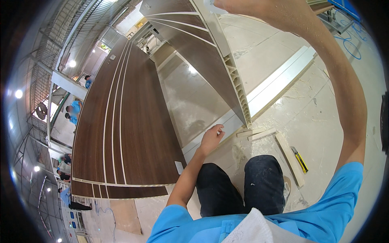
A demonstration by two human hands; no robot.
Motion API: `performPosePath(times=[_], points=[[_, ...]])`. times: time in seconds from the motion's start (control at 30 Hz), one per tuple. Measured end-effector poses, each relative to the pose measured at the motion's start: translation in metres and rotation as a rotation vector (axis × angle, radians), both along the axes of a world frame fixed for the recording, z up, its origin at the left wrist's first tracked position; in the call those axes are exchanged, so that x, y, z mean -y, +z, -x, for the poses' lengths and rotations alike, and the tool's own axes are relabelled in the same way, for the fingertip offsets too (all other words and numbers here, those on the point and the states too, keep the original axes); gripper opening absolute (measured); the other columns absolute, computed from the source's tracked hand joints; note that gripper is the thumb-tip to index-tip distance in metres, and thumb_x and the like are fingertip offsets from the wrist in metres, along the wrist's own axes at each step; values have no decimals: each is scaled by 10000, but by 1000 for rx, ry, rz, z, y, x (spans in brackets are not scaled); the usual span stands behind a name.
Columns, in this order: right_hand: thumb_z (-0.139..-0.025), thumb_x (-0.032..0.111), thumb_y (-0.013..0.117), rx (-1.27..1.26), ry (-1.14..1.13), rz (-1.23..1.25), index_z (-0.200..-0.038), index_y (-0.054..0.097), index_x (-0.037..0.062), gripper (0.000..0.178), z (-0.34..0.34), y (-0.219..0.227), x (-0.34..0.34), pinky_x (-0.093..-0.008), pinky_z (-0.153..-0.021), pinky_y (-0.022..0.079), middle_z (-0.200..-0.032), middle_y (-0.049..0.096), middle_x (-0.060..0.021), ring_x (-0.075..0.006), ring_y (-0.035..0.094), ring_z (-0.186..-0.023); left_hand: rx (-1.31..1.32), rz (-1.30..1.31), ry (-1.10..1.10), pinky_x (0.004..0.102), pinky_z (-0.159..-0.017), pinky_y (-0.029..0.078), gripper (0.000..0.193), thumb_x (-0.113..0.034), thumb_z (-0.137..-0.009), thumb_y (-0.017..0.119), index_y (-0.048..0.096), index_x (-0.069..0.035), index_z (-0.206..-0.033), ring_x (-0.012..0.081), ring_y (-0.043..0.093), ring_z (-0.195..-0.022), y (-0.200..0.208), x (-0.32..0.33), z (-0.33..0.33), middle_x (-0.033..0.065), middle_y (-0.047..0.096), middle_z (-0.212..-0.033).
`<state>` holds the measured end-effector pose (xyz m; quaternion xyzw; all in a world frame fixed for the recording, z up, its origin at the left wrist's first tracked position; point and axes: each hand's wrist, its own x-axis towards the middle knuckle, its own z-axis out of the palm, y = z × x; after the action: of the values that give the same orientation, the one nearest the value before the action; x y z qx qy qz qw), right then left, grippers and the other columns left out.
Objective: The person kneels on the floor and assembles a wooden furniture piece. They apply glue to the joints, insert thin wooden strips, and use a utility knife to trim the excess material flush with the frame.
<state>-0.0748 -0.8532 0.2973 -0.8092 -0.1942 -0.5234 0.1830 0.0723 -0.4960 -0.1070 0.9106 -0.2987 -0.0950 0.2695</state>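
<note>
A dark brown door panel (194, 52) with white stripes stands on edge in front of me, its hollow-core edge showing. My right hand (251, 9) reaches to the top of this panel, beside a small whitish piece (214, 6); its fingers are largely cut off by the frame edge. Low down, near the panel's bottom corner, my left hand (212, 139) has loosely bent fingers, with nothing seen in it. It hovers over or rests near a pale, shiny beam (279, 79) on the floor; contact is unclear.
More brown striped panels (142, 121) stand to the left. Short wooden strips (289, 160) and a yellow-black utility knife (300, 161) lie on the floor right of my knees. A blue hose (351, 48) coils at the far right. Several people work at far left.
</note>
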Motion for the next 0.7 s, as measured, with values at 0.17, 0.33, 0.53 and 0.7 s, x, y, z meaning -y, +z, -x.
performPosePath(times=[0.17, 0.33, 0.53, 0.7], points=[[-830, 197, 750, -47, 17, -66, -1145, 685, -63, 414, 2, 8, -7, -341, -659, 566, -902, 729, -161, -224, 705, -764, 37, 26, -21, 423, -783, 590, 342, -199, -973, 719, 653, -65, -1281, 313, 760, -837, -3, -1, -1, 152, 778, -1066], [-841, 193, 751, -41, -28, -38, -1169, 686, -64, 421, 0, 14, -8, -356, -755, 572, -961, 732, -171, -246, 710, -863, 33, 21, -12, 409, -775, 594, 349, -202, -969, 730, 657, -73, -1285, 303, 758, -826, -2, 0, -1, 145, 781, -1060], [-861, 217, 753, 11, -134, -12, -1162, 692, -50, 407, 6, 12, -19, -352, -782, 566, -977, 727, -150, -241, 702, -888, 26, 23, -1, 405, -781, 594, 355, -205, -971, 731, 657, -76, -1293, 295, 757, -824, -1, -1, -1, 141, 784, -1067], [-855, 224, 762, -34, -107, -14, -1145, 703, -32, 392, 8, 17, -20, -341, -769, 556, -958, 724, -136, -221, 698, -876, 33, 24, -11, 406, -778, 595, 353, -203, -975, 729, 653, -77, -1296, 288, 759, -824, -4, -4, -4, 144, 786, -1069]])
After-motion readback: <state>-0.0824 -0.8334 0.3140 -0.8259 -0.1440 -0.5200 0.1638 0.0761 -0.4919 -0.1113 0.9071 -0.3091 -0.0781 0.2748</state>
